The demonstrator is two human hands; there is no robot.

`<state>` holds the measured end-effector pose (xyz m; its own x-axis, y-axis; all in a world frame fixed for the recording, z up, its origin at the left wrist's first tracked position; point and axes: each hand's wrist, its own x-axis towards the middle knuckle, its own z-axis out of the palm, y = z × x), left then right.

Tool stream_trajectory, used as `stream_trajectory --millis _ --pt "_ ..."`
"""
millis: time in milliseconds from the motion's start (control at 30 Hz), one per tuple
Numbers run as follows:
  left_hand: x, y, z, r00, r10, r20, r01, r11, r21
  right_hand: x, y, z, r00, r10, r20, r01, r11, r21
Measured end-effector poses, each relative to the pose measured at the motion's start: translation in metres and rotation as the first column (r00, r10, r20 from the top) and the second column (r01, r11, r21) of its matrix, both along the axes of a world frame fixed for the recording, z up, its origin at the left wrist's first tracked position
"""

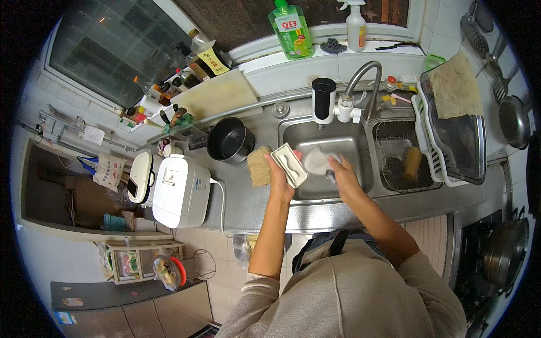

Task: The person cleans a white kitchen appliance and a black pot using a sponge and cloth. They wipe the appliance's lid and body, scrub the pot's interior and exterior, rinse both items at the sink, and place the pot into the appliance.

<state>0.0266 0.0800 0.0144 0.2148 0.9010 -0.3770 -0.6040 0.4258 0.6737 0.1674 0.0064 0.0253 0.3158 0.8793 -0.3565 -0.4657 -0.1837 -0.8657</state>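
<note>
My left hand (279,178) grips a small white rectangular tray (289,165) over the near left edge of the left sink basin (351,143); a slim white shape lies inside the tray. To its right, over the same basin, my right hand (343,173) holds a blurred greyish thing that I cannot make out. A pale, blurred patch shows beside its fingers. Left of the tray lies a folded tan cloth (258,167) on the steel counter. Above the basin stand a curved metal faucet (374,67) and a black and white tap filter (323,99).
A black pot (230,140) stands left of the cloth, a white rice cooker (181,192) farther left. The right basin (395,131) holds a wire basket and a yellowish roll. A dish rack (427,135) is at its right. Green detergent (291,31) and a spray bottle (356,27) stand on the sill.
</note>
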Motion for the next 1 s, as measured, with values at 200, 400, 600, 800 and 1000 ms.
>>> stream_trajectory --millis 200,400,600,800,1000 --pt "0.005 -0.011 -0.013 0.984 -0.116 -0.135 0.121 0.992 0.031 -0.034 0.008 0.021 0.6 -0.081 0.796 -0.333 0.879 0.341" --pt "0.003 -0.019 0.041 0.867 -0.366 -0.337 0.376 0.926 -0.039 -0.02 0.014 0.028 0.329 -0.198 0.923 -0.547 0.757 0.357" --pt "0.001 -0.018 0.015 0.848 -0.125 -0.515 0.223 0.966 0.133 -0.023 0.014 0.023 0.232 -0.205 0.951 -0.513 0.805 0.298" --pt "-0.02 -0.003 0.001 0.977 -0.162 0.14 0.157 0.987 0.043 -0.026 -0.001 -0.015 0.746 0.17 0.644 -0.319 0.94 0.121" --pt "-0.012 -0.004 -0.005 0.975 -0.049 0.219 0.045 0.999 0.023 -0.005 0.015 0.016 0.798 -0.127 0.588 -0.085 0.944 0.319"
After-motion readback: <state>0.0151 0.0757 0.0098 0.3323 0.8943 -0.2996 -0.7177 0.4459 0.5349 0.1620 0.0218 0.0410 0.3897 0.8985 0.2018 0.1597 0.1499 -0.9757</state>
